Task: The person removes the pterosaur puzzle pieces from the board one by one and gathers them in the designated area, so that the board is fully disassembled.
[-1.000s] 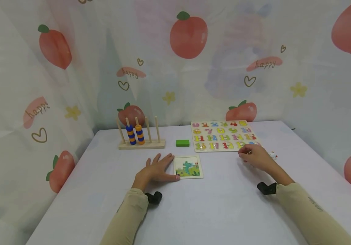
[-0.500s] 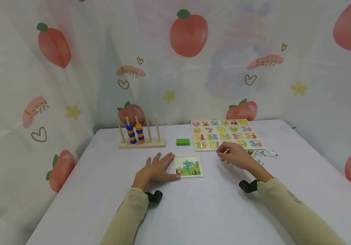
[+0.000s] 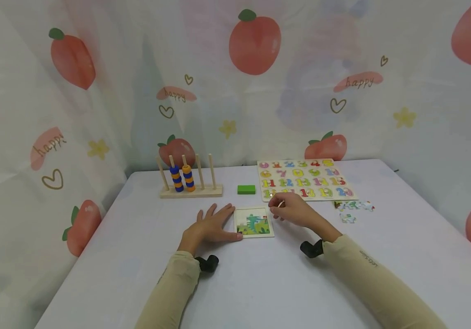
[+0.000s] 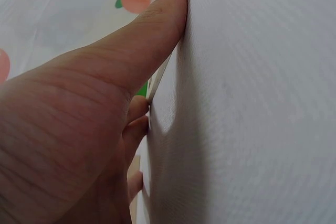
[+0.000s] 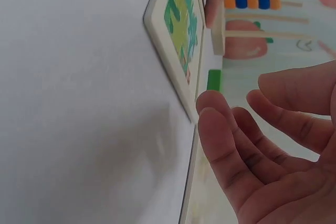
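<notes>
A small square picture puzzle in a pale frame (image 3: pixel 271 223) shows a blue-green dinosaur, with a bare patch at its upper left. My left hand (image 3: pixel 208 230) lies spread on the table at the frame's left side, thumb on its lower left corner; in the left wrist view the thumb (image 4: pixel 152 30) presses along the frame's edge. Just past the frame's upper right corner hovers my right hand (image 3: pixel 294 211), thumb and index tips close together, other fingers curled. A pale sliver shows between them; I cannot tell whether it is a puzzle piece.
Loose puzzle pieces (image 3: pixel 348 218) lie right of my right hand. Behind it is a number board (image 3: pixel 307 180). A green block (image 3: pixel 246 189) sits beyond the frame, and a peg stand (image 3: pixel 192 194) with blue and orange rings is at back left. A printed curtain (image 3: pixel 256 114) hangs behind.
My right hand has moved left from the loose pieces to the frame's right side, uncovering those pieces. My left hand stays at the frame.
</notes>
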